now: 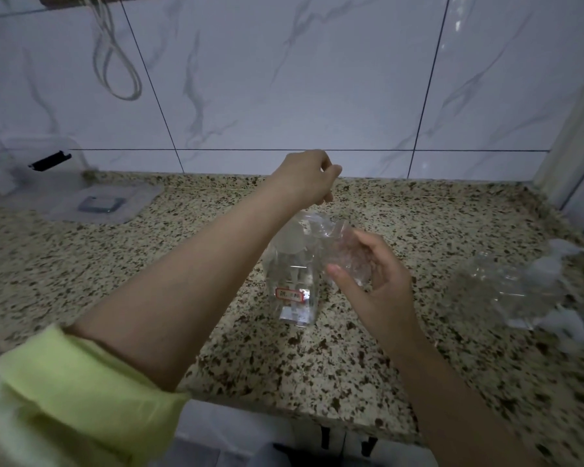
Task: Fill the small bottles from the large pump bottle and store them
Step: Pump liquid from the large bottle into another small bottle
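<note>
Left hand [305, 176], fingers curled, grips nothing visible above the pump bottle [292, 281] on the table [149, 264]; right hand [368, 274] holds clear plastic wrap [343, 246].

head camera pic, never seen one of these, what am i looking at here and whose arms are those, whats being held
There is no machine here. One wide-angle camera sits on a person's head and looks forward and down, so the two arms are that person's own. It is the only view.

They stand at a speckled stone counter against a marble-patterned tiled wall. In the middle stands the large clear pump bottle with a red-edged label. The left hand, its arm in a rolled-up yellow-green sleeve, is above the top of the bottle with fingers curled; the picture is too blurred to show whether it grips anything. The right hand holds a small clear bottle close beside the pump bottle.

At far left is a clear plastic storage box with its lid flat on the counter. At right lies crumpled clear plastic, too blurred to identify further.
</note>
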A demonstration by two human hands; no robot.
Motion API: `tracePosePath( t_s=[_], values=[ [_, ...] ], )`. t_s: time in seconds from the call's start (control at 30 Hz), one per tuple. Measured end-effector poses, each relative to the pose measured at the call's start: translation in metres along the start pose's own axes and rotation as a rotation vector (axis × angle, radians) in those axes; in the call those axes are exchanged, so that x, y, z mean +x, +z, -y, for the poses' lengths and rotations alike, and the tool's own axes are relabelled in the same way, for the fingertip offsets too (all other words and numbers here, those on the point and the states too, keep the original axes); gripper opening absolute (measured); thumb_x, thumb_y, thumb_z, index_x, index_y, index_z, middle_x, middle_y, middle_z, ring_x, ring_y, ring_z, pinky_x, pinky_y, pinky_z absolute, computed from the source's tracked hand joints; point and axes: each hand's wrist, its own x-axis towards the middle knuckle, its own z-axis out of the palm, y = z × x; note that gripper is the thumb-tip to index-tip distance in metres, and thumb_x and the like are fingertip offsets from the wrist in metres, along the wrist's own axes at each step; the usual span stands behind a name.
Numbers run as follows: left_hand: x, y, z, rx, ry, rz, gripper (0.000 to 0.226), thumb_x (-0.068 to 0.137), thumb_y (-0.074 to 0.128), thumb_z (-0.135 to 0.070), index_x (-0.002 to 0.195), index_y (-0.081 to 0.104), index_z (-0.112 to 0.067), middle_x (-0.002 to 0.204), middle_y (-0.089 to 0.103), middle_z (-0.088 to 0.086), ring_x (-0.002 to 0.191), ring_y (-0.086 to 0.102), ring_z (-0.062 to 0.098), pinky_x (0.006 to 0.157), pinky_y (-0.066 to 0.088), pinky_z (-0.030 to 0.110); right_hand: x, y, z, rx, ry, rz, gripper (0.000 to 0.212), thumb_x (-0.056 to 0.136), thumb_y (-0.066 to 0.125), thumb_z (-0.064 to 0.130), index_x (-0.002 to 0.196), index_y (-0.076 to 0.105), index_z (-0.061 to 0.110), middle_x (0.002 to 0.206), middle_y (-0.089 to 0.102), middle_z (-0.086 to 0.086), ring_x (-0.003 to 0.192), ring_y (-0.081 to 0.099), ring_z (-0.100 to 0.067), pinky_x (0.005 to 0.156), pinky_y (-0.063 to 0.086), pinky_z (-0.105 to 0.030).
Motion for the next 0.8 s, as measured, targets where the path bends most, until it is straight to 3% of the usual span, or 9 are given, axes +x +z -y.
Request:
tracePosePath(
  t_s=[0.47, 0.8],
  values=[
    [0.0001, 0.0005, 0.0008, -0.01, -0.034, 0.02, 0.028, 0.105, 0.042, -0.033, 0.113, 0.06, -0.013, 0.084, 0.075, 0.0, 0.079, 0.072, 0.015, 0.08, 0.06, 0.038, -0.0003, -0.0016, -0.0011, 0.017, 0.038, 0.01, 0.047, 0.086, 0.075, 0.035, 0.13, 0.059, 0.029, 0.121, 0.068, 0.004, 0.117, 0.065, -0.022, 0.099, 0.054, -0.051],
    [-0.0024, 0.0004, -0.0079, 0.095, -0.032, 0.096, 0.03, 0.106, 0.039, -0.036, 0.115, 0.057, -0.012, 0.091, 0.075, 0.001, 0.082, 0.072, 0.016, 0.081, 0.058, 0.035, -0.0012, -0.0045, 0.0, -0.039, 0.038, 0.017, 0.05, 0.087, 0.074, 0.034, 0.133, 0.061, 0.017, 0.116, 0.068, 0.007, 0.112, 0.064, -0.016, 0.098, 0.055, -0.043]
  ],
)
